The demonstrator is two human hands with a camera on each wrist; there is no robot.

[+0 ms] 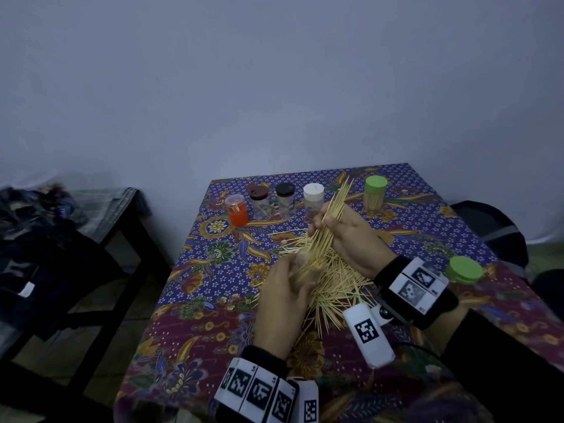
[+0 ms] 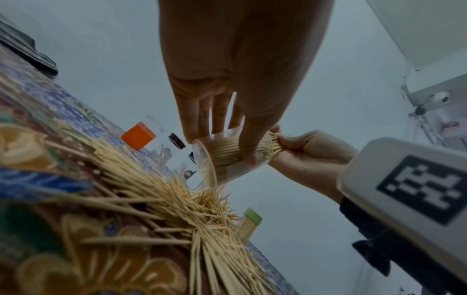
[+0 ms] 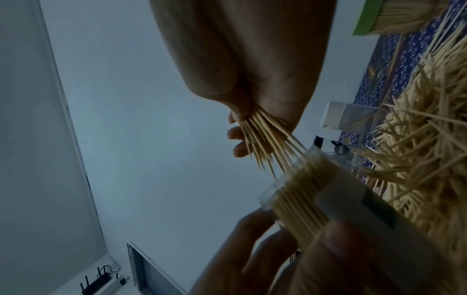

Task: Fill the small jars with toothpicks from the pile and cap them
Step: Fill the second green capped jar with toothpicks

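From the head view, the left hand (image 1: 282, 296) reaches forward over the tabletop (image 1: 213, 300), fingers curled round a clear jar (image 1: 305, 270) above the pile (image 1: 338, 285); the right hand (image 1: 345, 236) comes in from the right, thumb and fingers pinching a bundle (image 1: 331, 218) of toothpicks. The bundle's long axis runs from far right down toward the jar, lower ends at its mouth. The jar is mostly hidden by the left hand and hard to make out. A capped green jar (image 1: 374, 193) stands at the far edge; a green lid (image 1: 464, 269) lies near the right wrist. From the left wrist, the left hand (image 2: 235, 89) wraps the jar (image 2: 235, 157), which lies tilted, base toward the pile (image 2: 177, 199), mouth toward the right hand (image 2: 310, 151), whose fingers stay hidden. From the right wrist, the right hand (image 3: 250, 65) grips the bundle (image 3: 267, 139), its tips splaying into the jar (image 3: 300, 191); the left hand (image 3: 290, 259) below is blurred, and the jar's base is cut off behind it.
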